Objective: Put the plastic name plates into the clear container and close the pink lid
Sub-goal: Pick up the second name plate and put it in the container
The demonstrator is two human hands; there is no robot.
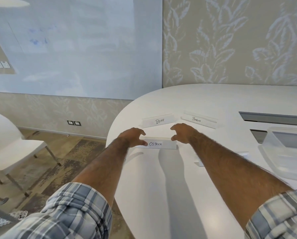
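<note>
Three clear plastic name plates stand on the white table (161, 187). The nearest reads OSTRICH (163, 144); behind it are BEAR (159, 120) and PENGUIN (198, 120). My left hand (133, 137) has its fingers apart at the OSTRICH plate's left end, thumb touching its front. My right hand (183, 132) hovers with fingers spread at that plate's right end, not clearly touching. A clear container (282, 152) sits at the right edge of the view. Another plate (200, 163) lies partly hidden under my right forearm. No pink lid is visible.
A cable slot (273, 118) is set into the tabletop behind the container. A white chair (9, 144) stands on the floor to the left. A whiteboard and patterned wall rise beyond the table's far edge.
</note>
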